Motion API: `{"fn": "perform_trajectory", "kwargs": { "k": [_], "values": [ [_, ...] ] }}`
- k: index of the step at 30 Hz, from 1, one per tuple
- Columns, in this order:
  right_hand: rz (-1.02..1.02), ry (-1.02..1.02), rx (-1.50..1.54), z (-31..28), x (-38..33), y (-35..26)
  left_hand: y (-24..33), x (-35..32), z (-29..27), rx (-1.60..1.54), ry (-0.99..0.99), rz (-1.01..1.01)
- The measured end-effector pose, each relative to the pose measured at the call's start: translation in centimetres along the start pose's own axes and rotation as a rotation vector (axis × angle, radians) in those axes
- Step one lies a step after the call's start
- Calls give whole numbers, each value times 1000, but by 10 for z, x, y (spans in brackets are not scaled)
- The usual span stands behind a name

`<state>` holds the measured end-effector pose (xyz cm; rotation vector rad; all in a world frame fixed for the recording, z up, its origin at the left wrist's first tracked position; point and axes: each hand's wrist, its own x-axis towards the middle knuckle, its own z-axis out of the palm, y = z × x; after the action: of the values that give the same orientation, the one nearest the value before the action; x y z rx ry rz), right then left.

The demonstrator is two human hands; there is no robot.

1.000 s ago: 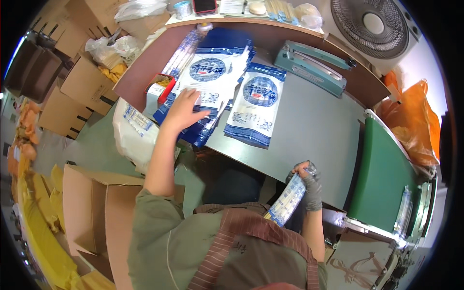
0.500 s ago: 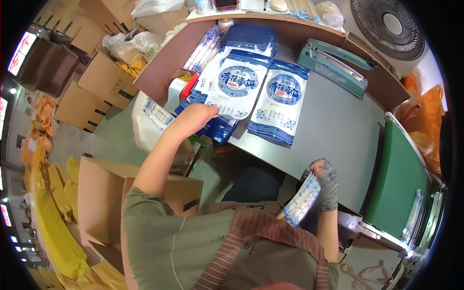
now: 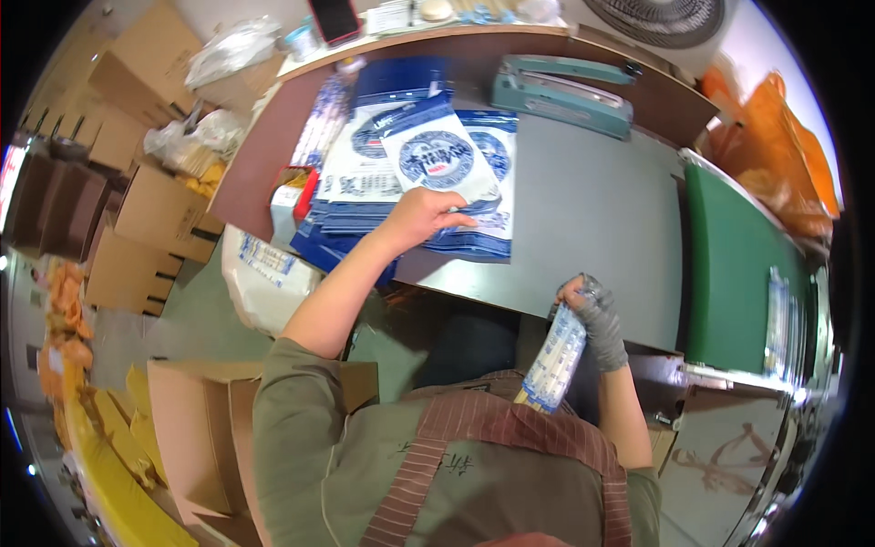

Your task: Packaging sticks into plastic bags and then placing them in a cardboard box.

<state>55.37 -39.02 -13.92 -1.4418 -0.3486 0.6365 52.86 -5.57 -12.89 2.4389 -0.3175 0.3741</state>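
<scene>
My left hand [image 3: 427, 219] pinches the lower edge of a white-and-blue printed pouch [image 3: 439, 157], which lies tilted over the other bags. Under its right side shows a second pouch [image 3: 497, 150] lying flat on the grey table. To the left is a stack of similar pouches [image 3: 365, 173], with dark blue backs showing at the top. My right hand [image 3: 588, 305], wrapped in a grey fingerless covering, is closed round a bundle of chopsticks in blue-and-white wrappers [image 3: 554, 365]. The bundle hangs down in front of my apron, pale stick ends at the bottom.
A green bag sealer [image 3: 565, 100] stands at the table's back. More wrapped sticks [image 3: 321, 123] and a small red box [image 3: 293, 196] lie left of the pouches. An open carton [image 3: 200, 410] is at my lower left, a green board [image 3: 734, 273] at the right, a fan [image 3: 661, 18] behind.
My left hand has moved right, drawing the top pouch off the stack and partly over the pouch beside it. My right hand still holds the chopstick bundle. The whole view has shifted.
</scene>
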Motion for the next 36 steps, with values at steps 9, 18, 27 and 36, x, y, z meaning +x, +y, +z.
{"fn": "perform_trajectory", "kwargs": {
  "k": [9,18,27,36],
  "values": [
    [-82,112,27,-29,-23,11,44,31,120,-161,-162,40],
    [-53,162,211,-52,-49,19,56,38,121,-586,-325,-191],
    [-116,134,222,-57,-60,23,79,37,131,-260,-206,-228],
    [-218,123,65,-34,-40,10,88,-8,129,198,82,60]
  ]
}}
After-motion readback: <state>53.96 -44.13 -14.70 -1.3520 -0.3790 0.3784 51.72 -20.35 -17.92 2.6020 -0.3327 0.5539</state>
